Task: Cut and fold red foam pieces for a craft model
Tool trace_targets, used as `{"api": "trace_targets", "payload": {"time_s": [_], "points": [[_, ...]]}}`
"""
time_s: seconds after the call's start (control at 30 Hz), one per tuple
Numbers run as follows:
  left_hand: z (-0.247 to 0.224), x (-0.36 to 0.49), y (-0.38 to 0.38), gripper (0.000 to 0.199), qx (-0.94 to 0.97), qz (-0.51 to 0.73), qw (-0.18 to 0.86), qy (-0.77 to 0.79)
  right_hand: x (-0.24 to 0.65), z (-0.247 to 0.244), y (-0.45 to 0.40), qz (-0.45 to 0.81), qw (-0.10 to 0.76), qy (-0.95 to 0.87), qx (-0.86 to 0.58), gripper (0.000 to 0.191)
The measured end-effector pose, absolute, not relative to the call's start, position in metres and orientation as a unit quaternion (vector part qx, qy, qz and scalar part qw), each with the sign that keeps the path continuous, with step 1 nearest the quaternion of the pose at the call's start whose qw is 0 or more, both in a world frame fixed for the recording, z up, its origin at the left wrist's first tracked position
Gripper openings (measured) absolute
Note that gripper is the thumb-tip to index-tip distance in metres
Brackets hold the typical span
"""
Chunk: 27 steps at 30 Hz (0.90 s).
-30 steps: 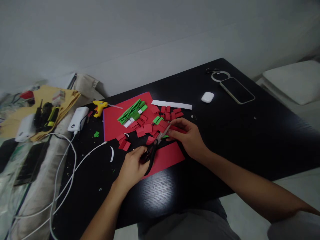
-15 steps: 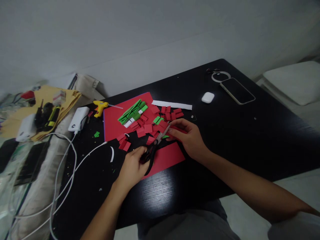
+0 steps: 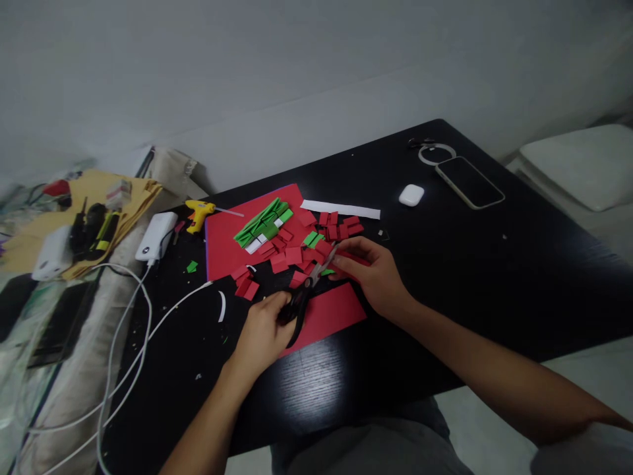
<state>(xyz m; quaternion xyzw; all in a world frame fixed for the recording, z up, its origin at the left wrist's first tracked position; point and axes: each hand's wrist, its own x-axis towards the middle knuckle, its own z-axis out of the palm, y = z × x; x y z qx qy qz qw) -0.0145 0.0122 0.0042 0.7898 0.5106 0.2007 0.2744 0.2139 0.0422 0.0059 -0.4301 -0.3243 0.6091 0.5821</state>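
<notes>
My left hand (image 3: pixel 264 330) grips black-handled scissors (image 3: pixel 300 305), fingers in the loops. The blades point up and right, meeting a red paper strip (image 3: pixel 353 256) pinched in my right hand (image 3: pixel 378 274). Whether the blades are fully closed cannot be made out. Around the blades lie several folded red paper pieces (image 3: pixel 293 256) and a green folded piece (image 3: pixel 313 239). A red sheet (image 3: pixel 339 309) lies below both hands. Beyond them, a bundle of folded green paper (image 3: pixel 264 221) rests on a larger red sheet (image 3: pixel 222 247).
A white paper strip (image 3: pixel 341 210) lies behind the red pieces. To the left are a yellow glue gun (image 3: pixel 199 212), a white power bank (image 3: pixel 156 235) and a looping white cable (image 3: pixel 148 330). At right sit a white earbud case (image 3: pixel 411 194) and a phone (image 3: pixel 469 182).
Both hands, the scissors and the red strip hold nearly the same place. The whole view has shifted very slightly.
</notes>
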Motion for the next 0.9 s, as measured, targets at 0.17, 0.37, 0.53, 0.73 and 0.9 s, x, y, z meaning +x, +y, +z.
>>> {"api": "trace_targets", "payload": {"time_s": [0.17,0.37,0.53,0.73,0.9], "points": [[0.005,-0.0134,0.0116,0.014,0.787,0.195,0.28,0.514,0.2137,0.0071,0.0422,0.616,0.582,-0.315,-0.426,0.03],[0.0041,-0.0136,0.0116,0.016,0.786,0.198,0.28,0.514,0.2138,0.0076,0.0417,0.625,0.579,-0.308,-0.424,0.029],[0.0029,-0.0146,0.0115,0.012,0.786,0.19,0.284,0.516,0.213,0.0072,0.0424,0.63,0.578,-0.302,-0.42,0.03],[0.0024,-0.0148,0.0111,0.011,0.779,0.181,0.297,0.522,0.2129,0.0064,0.0431,0.629,0.579,-0.302,-0.423,0.031],[0.0022,-0.015,0.0116,0.01,0.777,0.179,0.297,0.525,0.2131,0.0061,0.043,0.631,0.576,-0.298,-0.426,0.03]]}}
